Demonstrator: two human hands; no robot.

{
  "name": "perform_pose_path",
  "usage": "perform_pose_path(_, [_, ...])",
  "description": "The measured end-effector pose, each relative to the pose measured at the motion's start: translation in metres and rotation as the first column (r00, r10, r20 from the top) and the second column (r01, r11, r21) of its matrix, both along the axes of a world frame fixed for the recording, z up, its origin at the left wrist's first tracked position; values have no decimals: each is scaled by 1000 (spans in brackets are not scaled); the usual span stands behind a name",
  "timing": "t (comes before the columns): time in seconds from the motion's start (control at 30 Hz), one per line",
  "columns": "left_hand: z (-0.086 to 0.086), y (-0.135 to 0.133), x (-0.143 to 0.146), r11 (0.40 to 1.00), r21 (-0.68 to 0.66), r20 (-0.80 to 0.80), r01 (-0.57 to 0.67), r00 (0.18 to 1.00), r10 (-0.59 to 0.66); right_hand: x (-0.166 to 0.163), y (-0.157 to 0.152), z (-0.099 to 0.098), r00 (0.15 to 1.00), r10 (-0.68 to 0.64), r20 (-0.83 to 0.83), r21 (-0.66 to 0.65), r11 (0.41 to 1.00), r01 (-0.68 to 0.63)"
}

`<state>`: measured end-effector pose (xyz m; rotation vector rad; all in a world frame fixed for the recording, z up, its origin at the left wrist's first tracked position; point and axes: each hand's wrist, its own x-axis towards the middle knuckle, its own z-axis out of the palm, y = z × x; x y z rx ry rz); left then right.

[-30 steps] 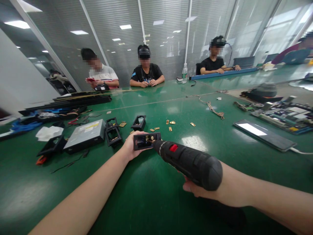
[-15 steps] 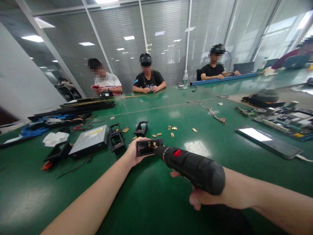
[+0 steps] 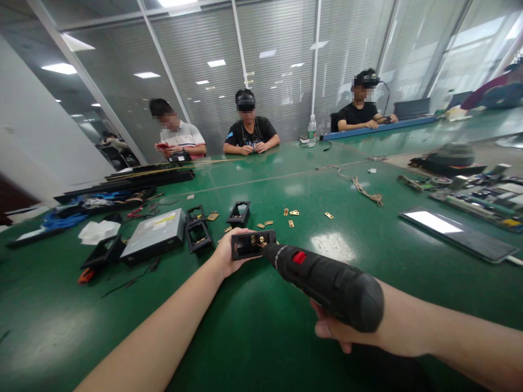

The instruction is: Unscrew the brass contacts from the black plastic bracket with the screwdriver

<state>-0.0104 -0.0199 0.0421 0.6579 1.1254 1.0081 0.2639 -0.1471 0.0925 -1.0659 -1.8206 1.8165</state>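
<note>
Little new vs 1 sec ago — L hand still holds black box mid-frame, R hand still grips drill, tip at box's R end — so same job's on

The left forearm and right forearm are bare along all that shows of them — skin uncovered from the wrists to the edges of the view. Each has a slim, smooth outline, narrow at the wrist and broader toward the elbow end. The left hand is bare as well, its rounded back running into the wrist, its fingers largely hidden. The right hand is likewise bare — rounded fingertips show, their nails too small to make out.
</note>
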Motion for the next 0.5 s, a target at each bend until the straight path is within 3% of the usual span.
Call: perform_pose_path(0.5, [-9,7,-4,999,-1,15,32,999,-32,3,-1,-4,1000,-15,8,-31,999,15])
